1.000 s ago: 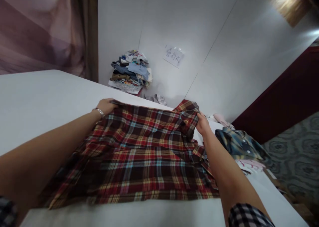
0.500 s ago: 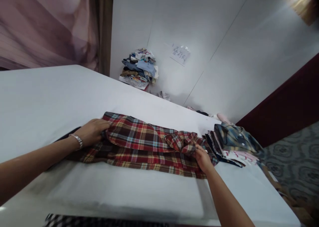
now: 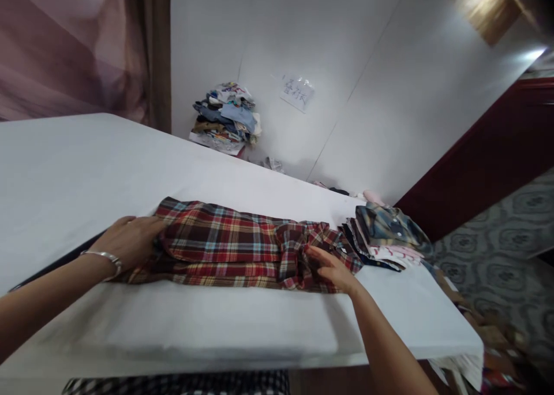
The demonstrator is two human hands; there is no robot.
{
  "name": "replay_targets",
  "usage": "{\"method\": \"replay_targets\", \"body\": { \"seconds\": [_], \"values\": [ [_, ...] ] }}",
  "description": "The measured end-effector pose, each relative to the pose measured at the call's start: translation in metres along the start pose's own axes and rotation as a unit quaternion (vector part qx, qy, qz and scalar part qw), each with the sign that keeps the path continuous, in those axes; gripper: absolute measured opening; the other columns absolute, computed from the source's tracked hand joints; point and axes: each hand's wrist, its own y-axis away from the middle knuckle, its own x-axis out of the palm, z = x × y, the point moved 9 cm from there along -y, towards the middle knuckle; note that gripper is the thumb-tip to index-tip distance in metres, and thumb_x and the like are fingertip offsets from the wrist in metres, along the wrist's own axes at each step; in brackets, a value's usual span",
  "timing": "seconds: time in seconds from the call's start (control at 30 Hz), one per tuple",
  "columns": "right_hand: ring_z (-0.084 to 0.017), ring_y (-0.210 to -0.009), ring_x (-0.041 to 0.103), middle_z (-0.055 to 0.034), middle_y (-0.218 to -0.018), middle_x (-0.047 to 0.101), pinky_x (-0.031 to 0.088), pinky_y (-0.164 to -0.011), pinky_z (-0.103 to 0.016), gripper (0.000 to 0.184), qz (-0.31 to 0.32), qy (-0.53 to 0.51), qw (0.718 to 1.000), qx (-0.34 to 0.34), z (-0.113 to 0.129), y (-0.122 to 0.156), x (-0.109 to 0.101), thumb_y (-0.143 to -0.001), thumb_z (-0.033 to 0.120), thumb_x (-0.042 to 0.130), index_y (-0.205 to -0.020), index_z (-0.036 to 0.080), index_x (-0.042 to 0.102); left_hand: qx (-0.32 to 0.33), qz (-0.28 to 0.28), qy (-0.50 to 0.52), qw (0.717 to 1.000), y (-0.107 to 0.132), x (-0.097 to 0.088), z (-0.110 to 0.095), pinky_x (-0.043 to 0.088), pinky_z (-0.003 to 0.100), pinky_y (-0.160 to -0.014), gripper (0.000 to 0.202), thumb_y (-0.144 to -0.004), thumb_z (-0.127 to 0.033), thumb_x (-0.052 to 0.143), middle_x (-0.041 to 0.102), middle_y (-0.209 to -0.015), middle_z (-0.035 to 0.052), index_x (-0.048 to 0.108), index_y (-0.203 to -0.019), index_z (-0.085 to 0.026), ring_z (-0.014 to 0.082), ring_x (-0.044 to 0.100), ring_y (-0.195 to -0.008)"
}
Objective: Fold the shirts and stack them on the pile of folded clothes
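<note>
A red plaid shirt (image 3: 229, 245) lies folded into a long strip across the white table (image 3: 78, 170). My left hand (image 3: 125, 242), with a silver bracelet on the wrist, rests flat on the strip's left end, fingers stretched out. My right hand (image 3: 331, 268) lies flat and open on the bunched right end, near the collar.
A stack of folded garments (image 3: 389, 236), a blue-green plaid one on top, sits on the table just right of the shirt. A heap of clothes (image 3: 227, 118) lies against the white wall under a paper sign (image 3: 296, 92). The table's right edge drops to a patterned floor.
The shirt, held spread out a second ago, has been folded over into a narrow strip and laid down. Both hands let go of its edge and now press flat on it.
</note>
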Motion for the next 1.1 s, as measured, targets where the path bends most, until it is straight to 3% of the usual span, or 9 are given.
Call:
{"method": "replay_targets", "body": {
  "seconds": [0.1,0.23,0.4,0.5,0.63,0.77,0.9,0.97,1.1],
  "values": [
    [-0.024,-0.129,0.045,-0.0095,-0.139,0.049,0.034,-0.106,-0.044,0.068,-0.007,0.048,0.999,-0.003,0.012,-0.008,0.015,-0.077,0.035,0.064,-0.14,0.028,0.038,0.064,-0.013,-0.022,0.998,0.003,0.001,-0.034,0.04,0.039,-0.092,0.034,-0.072,-0.008,0.037,0.067,-0.107,0.0064,0.063,-0.092,-0.018,0.0218,0.059,-0.1],
    [-0.029,-0.124,0.048,-0.0132,-0.137,0.05,0.038,-0.101,-0.047,0.085,-0.061,0.245,0.967,-0.013,0.014,-0.026,0.039,-0.074,0.042,0.069,-0.146,0.026,0.027,0.112,-0.004,-0.001,0.994,0.012,0.022,-0.071,0.035,0.043,-0.104,0.037,-0.08,-0.028,0.038,0.061,-0.125,0.0079,0.066,-0.103,-0.021,0.0232,0.053,-0.118],
    [-0.025,-0.099,0.061,-0.0107,-0.106,0.068,0.043,-0.093,-0.04,0.029,-0.073,0.413,0.905,-0.071,0.014,-0.042,0.065,-0.078,0.015,0.056,-0.105,0.019,0.067,0.074,0.065,-0.029,0.995,0.022,0.064,-0.051,0.033,0.049,-0.107,0.046,-0.081,-0.039,0.032,0.055,-0.132,0.006,0.068,-0.106,-0.026,0.026,0.045,-0.128],
    [-0.02,-0.082,0.062,-0.0051,-0.088,0.07,0.048,-0.079,-0.033,0.019,-0.129,0.372,0.916,-0.072,0.019,-0.039,0.05,-0.079,0.013,0.052,-0.086,0.022,0.068,0.084,0.049,0.012,0.995,0.026,0.074,-0.034,0.034,0.047,-0.107,0.046,-0.079,-0.044,0.032,0.057,-0.13,0.0017,0.069,-0.103,-0.031,0.0257,0.046,-0.127],
    [-0.018,-0.083,0.061,-0.0048,-0.09,0.068,0.048,-0.079,-0.032,0.018,-0.224,0.287,0.916,-0.169,0.057,-0.02,0.034,-0.084,0.022,0.049,-0.091,0.022,0.065,0.057,-0.022,0.133,0.989,0.019,0.063,-0.03,0.04,0.04,-0.105,0.05,-0.08,-0.053,0.035,0.057,-0.13,0.0021,0.062,-0.116,-0.032,0.0257,0.053,-0.119],
    [-0.018,-0.095,0.06,-0.0055,-0.096,0.068,0.045,-0.09,-0.034,0.017,-0.136,0.3,0.897,-0.296,0.098,-0.009,0.075,-0.086,0.024,0.05,-0.091,0.023,0.066,0.114,-0.059,0.19,0.973,0.003,0.032,-0.087,0.036,0.036,-0.11,0.062,-0.079,-0.052,0.046,0.036,-0.148,0.0005,0.04,-0.138,-0.032,0.0239,0.04,-0.132],
    [-0.016,-0.101,0.06,-0.004,-0.102,0.069,0.045,-0.094,-0.033,0.022,-0.003,0.31,0.904,-0.294,0.097,-0.01,0.122,-0.088,0.022,0.046,-0.095,0.024,0.066,0.239,-0.036,0.161,0.957,-0.012,0.018,-0.168,0.028,0.045,-0.113,0.071,-0.074,-0.031,0.054,0.027,-0.152,0.0047,0.033,-0.142,-0.03,0.0262,0.027,-0.138],
    [-0.015,-0.099,0.062,-0.003,-0.102,0.069,0.046,-0.092,-0.031,0.023,0.01,0.285,0.922,-0.264,0.09,-0.01,0.127,-0.087,0.02,0.046,-0.097,0.025,0.066,0.27,0.006,0.142,0.952,-0.018,0.028,-0.194,0.023,0.051,-0.114,0.074,-0.068,-0.02,0.055,0.035,-0.148,0.0051,0.039,-0.139,-0.03,0.0274,0.026,-0.139],
    [-0.015,-0.095,0.064,-0.0008,-0.101,0.07,0.049,-0.087,-0.03,0.026,0.009,0.206,0.959,-0.196,0.073,-0.015,0.102,-0.085,0.019,0.048,-0.101,0.025,0.067,0.249,0.127,0.158,0.947,-0.02,0.058,-0.206,0.016,0.056,-0.114,0.042,-0.067,-0.016,0.052,0.068,-0.108,0.0054,0.064,-0.105,-0.027,0.0257,0.056,-0.113]
  ]
}}
